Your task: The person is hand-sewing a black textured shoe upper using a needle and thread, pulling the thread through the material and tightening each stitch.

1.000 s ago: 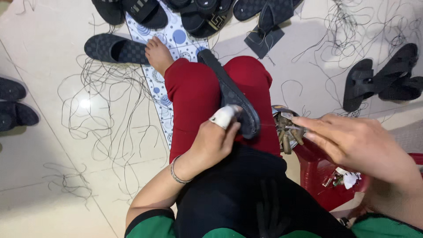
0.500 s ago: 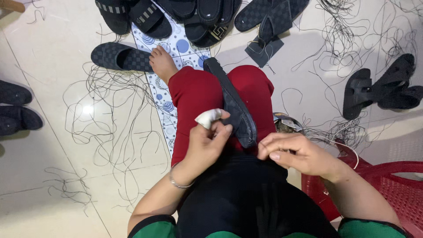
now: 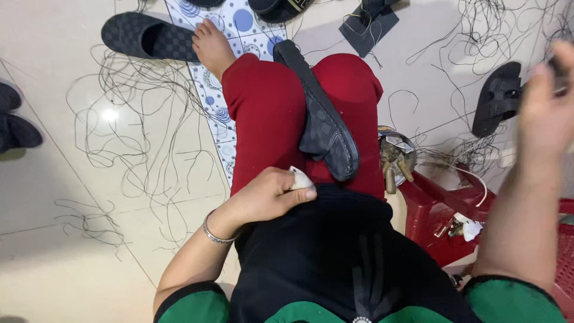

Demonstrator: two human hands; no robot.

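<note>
A black checked sandal [image 3: 326, 128] lies sole-up along my lap, between my knees in red trousers [image 3: 266, 113]. My left hand [image 3: 266, 196] rests on my lap just left of the sandal's heel. Its fingers are curled, one of them wrapped in white tape [image 3: 300, 179], and a silver bangle circles the wrist. My right hand [image 3: 547, 110] is raised high at the right, blurred. Something dark shows at its fingertips, but I cannot make out what it is. My bare foot [image 3: 212, 48] rests on a blue-patterned mat [image 3: 242, 21].
Loose black threads [image 3: 137, 125] are strewn over the tiled floor. A black slipper [image 3: 143, 37] lies by my foot, dark shoes [image 3: 15, 128] at the left edge, another sandal [image 3: 499, 98] at the right. A metal tin [image 3: 396, 152] and a red plastic stool [image 3: 439, 215] stand beside my right thigh.
My right hand has swung up from my lap to high on the right. My left hand has dropped lower on my lap, fingers curled tighter.
</note>
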